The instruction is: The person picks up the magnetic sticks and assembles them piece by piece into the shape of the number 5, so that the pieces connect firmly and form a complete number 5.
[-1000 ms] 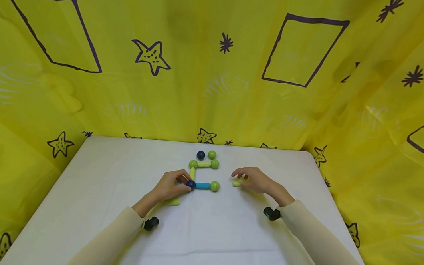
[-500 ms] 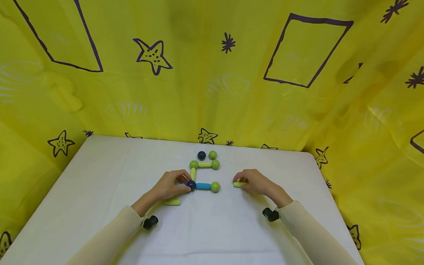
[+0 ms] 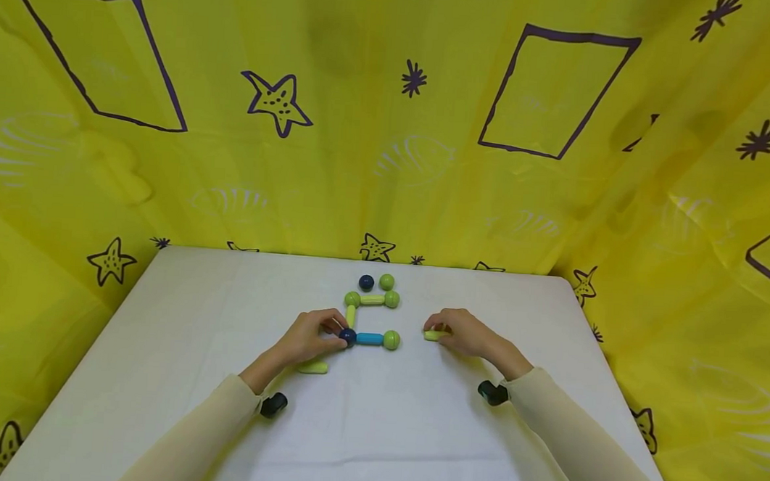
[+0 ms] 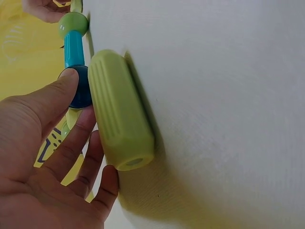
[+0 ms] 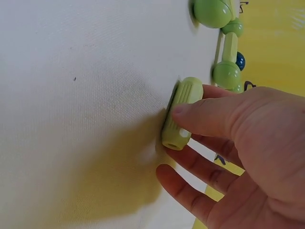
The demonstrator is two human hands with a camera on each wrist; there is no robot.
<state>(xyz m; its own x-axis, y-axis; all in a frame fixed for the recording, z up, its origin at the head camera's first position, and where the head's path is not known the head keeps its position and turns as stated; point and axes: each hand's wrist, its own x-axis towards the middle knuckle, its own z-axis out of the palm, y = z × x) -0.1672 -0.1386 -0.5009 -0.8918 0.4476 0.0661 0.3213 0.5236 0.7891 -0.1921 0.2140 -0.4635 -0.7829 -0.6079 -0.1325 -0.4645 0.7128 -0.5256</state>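
Note:
My left hand (image 3: 310, 337) pinches a dark blue ball (image 3: 348, 337) between thumb and fingers. That ball is the near left corner of a joined shape: a blue rod (image 3: 370, 338) runs right from it to a green ball (image 3: 391, 340). A yellow-green rod (image 3: 351, 316) runs back from it to another green ball (image 3: 352, 299), and a further rod (image 3: 372, 299) leads to a green ball (image 3: 391, 299) at the back right. Right of the shape, my right hand (image 3: 465, 333) grips a loose yellow-green rod (image 5: 182, 114), thumb on its side, close over the tabletop.
Behind the shape lie a loose dark blue ball (image 3: 366, 282) and a green ball (image 3: 386, 281). Another yellow-green rod (image 4: 121, 112) lies by my left hand's fingers. A yellow patterned curtain (image 3: 336, 172) stands around the white table (image 3: 414, 431).
My right hand's fingers have come down and closed around the loose yellow-green rod. The left hand stays at the dark blue ball.

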